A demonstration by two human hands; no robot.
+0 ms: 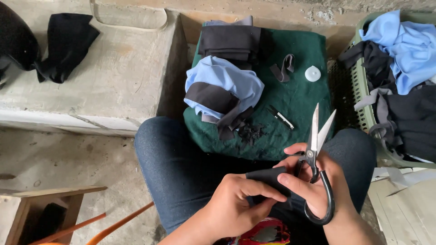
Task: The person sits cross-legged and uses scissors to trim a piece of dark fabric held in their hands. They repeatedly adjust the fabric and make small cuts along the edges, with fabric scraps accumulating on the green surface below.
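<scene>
The left hand (pixel 236 204) pinches a black fabric piece (pixel 268 178) over the lap; the right hand (pixel 318 181), closed around scissors (pixel 315 149) with blades parted, has not cut. Scraps (pixel 250 132) lie on the green cloth (pixel 299 100) beyond; the basket (pixel 363 109) at right holds more.

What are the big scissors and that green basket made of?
The scissors look like metal: pale, shiny blades, with dark loop handles, maybe painted or coated. The green basket looks like matte plastic, since its wall is moulded with rows of small holes.

Black fabric piece (pixel 268 177), dark green cloth (pixel 299 100) (plain), pale green basket (pixel 363 115).
</scene>
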